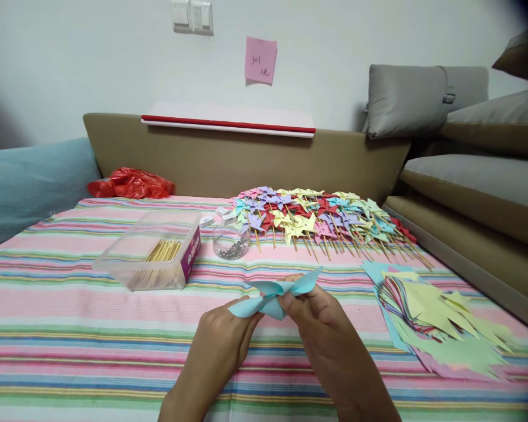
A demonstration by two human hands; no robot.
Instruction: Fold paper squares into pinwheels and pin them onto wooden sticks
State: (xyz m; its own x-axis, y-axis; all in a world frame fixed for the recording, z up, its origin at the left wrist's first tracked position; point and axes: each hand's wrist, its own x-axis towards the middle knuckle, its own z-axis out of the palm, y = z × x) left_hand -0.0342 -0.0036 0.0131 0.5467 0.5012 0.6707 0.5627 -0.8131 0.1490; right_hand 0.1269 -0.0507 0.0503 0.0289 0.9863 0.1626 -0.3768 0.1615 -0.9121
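Note:
My left hand (220,346) and my right hand (321,328) meet low in the middle of the view, both pinching a light blue paper pinwheel (275,293) whose folded points stick out left and right. The fingers of both hands are closed on its centre. Beyond them lies a spread of finished paper pinwheels on sticks (317,220) in several colours. A stack of cut paper squares (435,316) lies to the right of my right hand.
A clear plastic box of wooden sticks (156,258) sits left of centre. Beside it stands a small clear jar of pins (231,241). A red plastic bag (132,183) lies at the back left. Everything rests on a striped cloth (70,316); sofa cushions (470,176) rise at right.

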